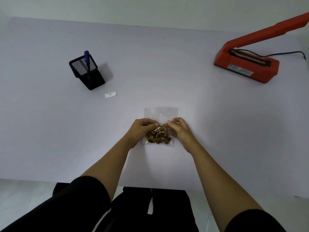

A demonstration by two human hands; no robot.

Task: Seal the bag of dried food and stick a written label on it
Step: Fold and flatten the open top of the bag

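A clear plastic bag (164,112) lies flat on the pale table, its open end pointing away from me. Brown dried food pieces (158,136) fill its near end. My left hand (142,130) pinches the bag's left side just above the food. From the other side, my right hand (179,129) grips the plastic with fingertips close to the left hand's. A small white label (110,94) lies on the table to the far left of the bag. A blue pen (87,60) stands in a black mesh holder (87,72).
An orange heat sealer (247,64) with its arm raised sits at the far right, its black cord (291,53) trailing to the right. The table's near edge (41,180) runs just in front of my body.
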